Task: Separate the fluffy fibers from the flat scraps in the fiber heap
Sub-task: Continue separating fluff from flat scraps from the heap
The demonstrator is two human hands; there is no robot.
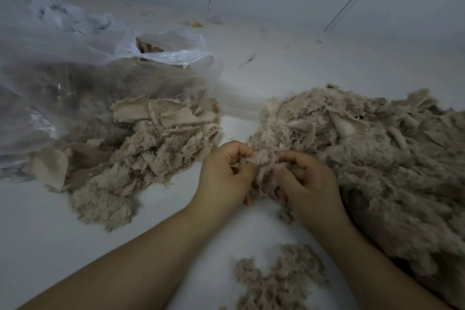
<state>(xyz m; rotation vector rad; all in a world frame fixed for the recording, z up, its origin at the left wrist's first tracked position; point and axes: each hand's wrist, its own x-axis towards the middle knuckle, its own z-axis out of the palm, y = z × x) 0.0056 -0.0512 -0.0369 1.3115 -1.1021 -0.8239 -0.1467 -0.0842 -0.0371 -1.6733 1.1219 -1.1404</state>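
Both hands, left (224,171) and right (305,178), pinch a fluffy tuft (264,158) at the big heap's (377,148) near edge; bare white bench (239,98) lies between the piles.

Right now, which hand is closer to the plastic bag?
Left. The left hand sits nearer the plastic bag, which lies to its left; the right hand is farther right, against the big fiber heap.

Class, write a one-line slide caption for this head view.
Both hands, left hand and right hand, pinch a fluffy tuft at the large fiber heap.
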